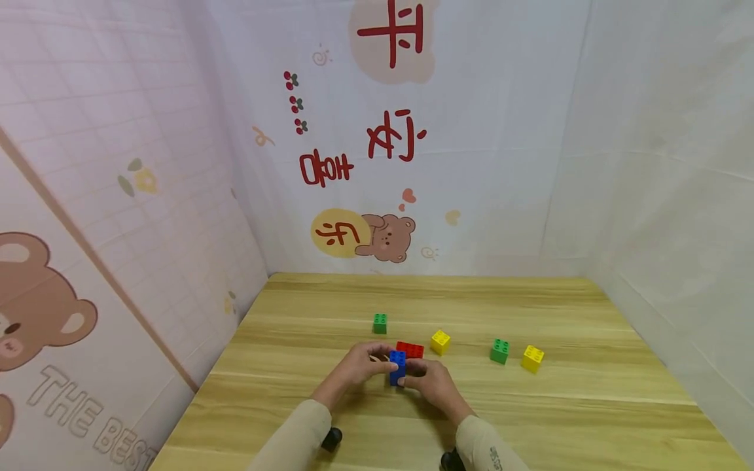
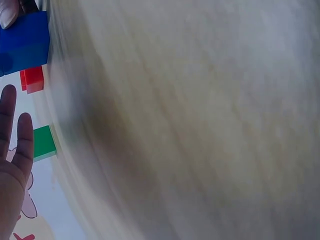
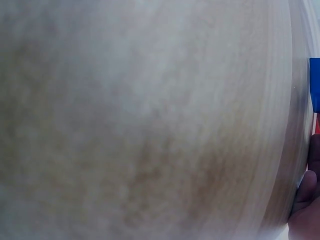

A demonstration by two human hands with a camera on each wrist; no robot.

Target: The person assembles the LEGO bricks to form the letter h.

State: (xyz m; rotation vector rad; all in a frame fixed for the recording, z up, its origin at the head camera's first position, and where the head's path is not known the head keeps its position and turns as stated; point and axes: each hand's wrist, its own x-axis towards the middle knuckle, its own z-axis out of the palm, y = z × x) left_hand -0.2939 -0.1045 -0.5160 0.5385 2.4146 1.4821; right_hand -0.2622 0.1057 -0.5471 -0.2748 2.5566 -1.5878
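A tall blue block [image 1: 397, 369], looking like stacked blue toy bricks with studs on top, stands upright between both hands. My left hand [image 1: 360, 362] reaches it from the left, thumb on its upper front and index finger arching toward its back. From the right, my right hand [image 1: 432, 379] pinches its lower part, thumb near the bottom front edge. In the left wrist view the blue block [image 2: 25, 42] shows at the edge, while some of the left fingers [image 2: 24, 137] extend free below it. The right wrist view catches only a sliver of the blue block [image 3: 315, 85].
Just behind the block lies a red brick [image 1: 410, 350]. A green brick [image 1: 380, 323] sits further back, a yellow brick [image 1: 440, 342] to the right. Another green brick [image 1: 500, 351] and yellow brick [image 1: 533, 358] lie further right on the wooden table [image 1: 577, 412]. Printed cloth hangs around the table.
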